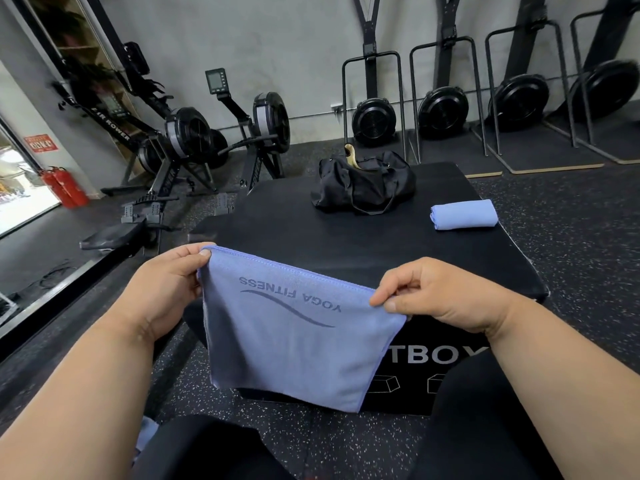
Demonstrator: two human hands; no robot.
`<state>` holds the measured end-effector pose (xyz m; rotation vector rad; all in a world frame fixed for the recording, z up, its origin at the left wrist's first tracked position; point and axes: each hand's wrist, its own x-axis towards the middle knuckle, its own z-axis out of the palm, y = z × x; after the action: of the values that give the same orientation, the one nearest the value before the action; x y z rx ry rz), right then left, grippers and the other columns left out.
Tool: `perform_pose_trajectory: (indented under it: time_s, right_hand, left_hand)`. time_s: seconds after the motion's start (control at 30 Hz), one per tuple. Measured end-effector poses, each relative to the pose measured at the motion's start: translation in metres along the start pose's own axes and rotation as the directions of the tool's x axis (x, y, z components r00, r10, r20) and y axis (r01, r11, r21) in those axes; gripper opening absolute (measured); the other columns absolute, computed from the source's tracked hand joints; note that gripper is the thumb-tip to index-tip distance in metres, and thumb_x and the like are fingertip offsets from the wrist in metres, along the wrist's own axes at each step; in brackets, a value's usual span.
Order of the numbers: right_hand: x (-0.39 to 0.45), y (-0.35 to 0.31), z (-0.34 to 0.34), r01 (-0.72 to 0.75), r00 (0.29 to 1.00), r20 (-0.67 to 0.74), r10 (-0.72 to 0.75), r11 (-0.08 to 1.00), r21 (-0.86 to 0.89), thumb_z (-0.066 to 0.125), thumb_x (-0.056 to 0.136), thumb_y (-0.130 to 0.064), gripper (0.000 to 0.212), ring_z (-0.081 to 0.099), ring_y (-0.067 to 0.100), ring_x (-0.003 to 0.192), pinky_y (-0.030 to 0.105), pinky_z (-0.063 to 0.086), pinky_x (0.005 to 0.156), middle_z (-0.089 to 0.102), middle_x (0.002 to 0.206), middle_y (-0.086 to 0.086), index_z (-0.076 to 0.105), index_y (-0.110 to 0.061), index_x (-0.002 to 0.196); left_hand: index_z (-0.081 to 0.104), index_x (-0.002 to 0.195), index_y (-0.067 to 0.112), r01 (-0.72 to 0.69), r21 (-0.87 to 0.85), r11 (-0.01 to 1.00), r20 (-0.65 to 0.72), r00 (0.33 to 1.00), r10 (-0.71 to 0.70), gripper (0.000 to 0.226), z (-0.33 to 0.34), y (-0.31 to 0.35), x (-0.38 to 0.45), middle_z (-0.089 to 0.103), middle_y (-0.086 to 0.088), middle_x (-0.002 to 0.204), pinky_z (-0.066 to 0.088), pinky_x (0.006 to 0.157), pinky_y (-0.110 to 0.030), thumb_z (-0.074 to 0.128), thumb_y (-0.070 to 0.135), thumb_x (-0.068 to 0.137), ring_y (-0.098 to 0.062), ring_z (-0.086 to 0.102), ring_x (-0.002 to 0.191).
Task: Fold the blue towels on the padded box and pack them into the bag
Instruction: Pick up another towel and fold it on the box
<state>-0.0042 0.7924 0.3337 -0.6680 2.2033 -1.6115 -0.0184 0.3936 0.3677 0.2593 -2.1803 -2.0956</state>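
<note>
A blue towel (294,341) printed "YOGA FITNESS" hangs in the air in front of the black padded box (311,233). My left hand (169,289) pinches its upper left corner and my right hand (433,296) pinches its upper right corner. The towel looks doubled over, with its lower edge hanging past the box's near side. A second blue towel (463,214) lies folded on the box at the right. A black duffel bag (363,183) sits at the far end of the box, its top partly open with a tan object poking out.
Rowing machines (194,136) stand to the far left, and ski-type machines with fan wheels (443,112) line the back wall. Red fire extinguishers (65,188) sit by the glass door at left. Speckled rubber floor surrounds the box. My knees are at the bottom.
</note>
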Motion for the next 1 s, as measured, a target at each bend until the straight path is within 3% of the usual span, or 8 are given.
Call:
perform_pose_trajectory:
  time_s: [0.07,0.23,0.4,0.53,0.73,0.87,1.0]
  right_hand:
    - [0.0,0.002,0.001,-0.004,1.0,0.011,0.005,1.0,-0.016,0.073,0.094,-0.005,0.023,0.064,0.016,0.089,0.032,0.05,0.087,0.075,0.098,0.007,0.084,-0.025,0.097]
    - [0.004,0.007,0.002,-0.006,0.995,-0.101,0.011,0.999,0.045,0.07,0.098,-0.004,0.024,0.054,0.015,0.066,0.024,0.05,0.065,0.062,0.081,-0.001,0.078,-0.027,0.095]
    - [0.007,0.012,0.003,-0.03,0.988,-0.15,0.029,1.0,-0.003,0.069,0.099,-0.01,0.021,0.052,0.014,0.069,0.024,0.049,0.068,0.064,0.084,-0.005,0.076,-0.031,0.099]
    - [0.011,0.014,0.004,-0.011,0.961,-0.278,0.01,1.0,-0.003,0.07,0.099,-0.015,0.02,0.054,0.012,0.073,0.023,0.048,0.068,0.067,0.087,-0.001,0.076,-0.034,0.098]
    - [0.015,0.011,0.015,0.02,0.934,-0.355,0.041,0.986,0.166,0.07,0.099,-0.012,0.011,0.045,0.012,0.057,0.021,0.043,0.054,0.056,0.076,0.002,0.074,-0.023,0.099]
    - [0.024,0.005,0.045,0.012,0.911,-0.392,0.124,0.946,0.325,0.069,0.1,-0.013,0.003,0.042,0.011,0.05,0.021,0.039,0.047,0.055,0.066,-0.006,0.071,-0.016,0.1]
    - [0.031,-0.003,0.08,-0.031,0.91,-0.368,0.191,0.917,0.399,0.071,0.098,-0.015,0.006,0.047,0.011,0.054,0.02,0.041,0.05,0.06,0.068,-0.002,0.071,-0.014,0.104]
  left_hand:
    - [0.073,0.109,0.012,0.013,-0.001,1.0,0.003,1.0,-0.013,0.019,-0.001,-0.001,-0.001,0.072,-0.002,0.088,0.042,0.075,-0.032,0.054,0.008,0.105,-0.016,0.058,0.08]
    - [0.071,0.115,0.009,0.034,0.019,0.999,-0.007,0.999,-0.034,0.019,-0.004,-0.005,-0.001,0.073,-0.001,0.087,0.046,0.071,-0.03,0.054,0.009,0.105,-0.014,0.06,0.075]
    - [0.07,0.126,0.003,0.092,0.038,0.995,0.003,0.996,-0.092,0.026,-0.009,-0.018,0.004,0.073,-0.008,0.101,0.047,0.072,-0.028,0.055,0.011,0.106,-0.014,0.063,0.079]
    - [0.074,0.12,0.008,0.146,0.017,0.989,-0.027,0.989,-0.145,0.024,-0.005,-0.03,0.004,0.075,-0.006,0.101,0.05,0.071,-0.026,0.056,0.012,0.105,-0.013,0.065,0.078]
    - [0.073,0.114,0.011,0.182,-0.008,0.983,-0.039,0.982,-0.182,0.018,0.031,-0.036,-0.02,0.079,-0.003,0.094,0.052,0.068,-0.027,0.058,0.014,0.106,-0.008,0.071,0.068]
    - [0.073,0.114,0.007,0.179,-0.056,0.982,-0.006,0.984,-0.179,0.016,0.069,-0.035,-0.047,0.08,-0.01,0.096,0.056,0.066,-0.029,0.061,0.011,0.104,-0.015,0.073,0.071]
    - [0.075,0.109,0.006,0.186,-0.048,0.981,0.088,0.98,-0.181,0.015,0.108,-0.036,-0.074,0.079,-0.017,0.097,0.054,0.065,-0.028,0.063,0.008,0.101,-0.022,0.071,0.08]
